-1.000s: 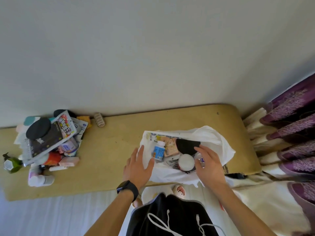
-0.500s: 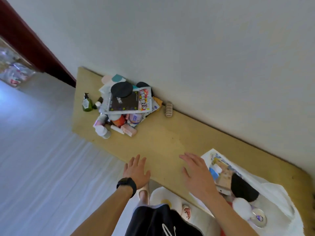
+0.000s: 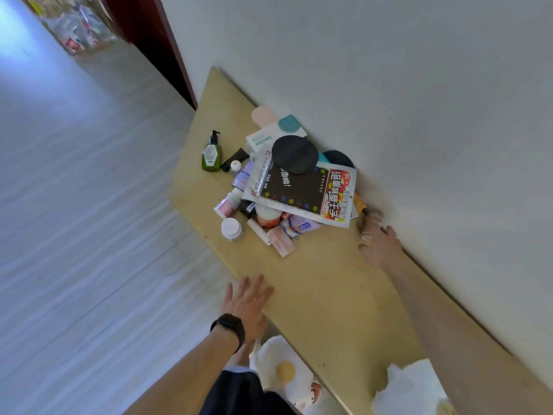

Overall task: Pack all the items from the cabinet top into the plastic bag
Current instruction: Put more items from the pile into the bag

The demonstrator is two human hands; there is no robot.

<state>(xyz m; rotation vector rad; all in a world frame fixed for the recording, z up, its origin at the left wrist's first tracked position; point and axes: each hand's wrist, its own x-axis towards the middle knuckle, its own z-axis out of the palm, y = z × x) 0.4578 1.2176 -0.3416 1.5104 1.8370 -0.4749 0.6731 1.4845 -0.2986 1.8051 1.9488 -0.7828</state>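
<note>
Head view: my right hand [image 3: 379,250], at right centre of the frame, reaches along the wall to a small ribbed roll [image 3: 370,221]; its fingers touch the roll, but I cannot tell whether the grip has closed on it. My left hand [image 3: 246,301], lower centre, lies flat with fingers spread on the front edge of the cabinet top [image 3: 323,289], holding nothing. The pile of items, topped by a printed packet [image 3: 305,194] and a black disc [image 3: 294,154], sits at centre. A green pump bottle [image 3: 211,154] stands just left of the pile. The white plastic bag [image 3: 410,390] lies at lower right.
</note>
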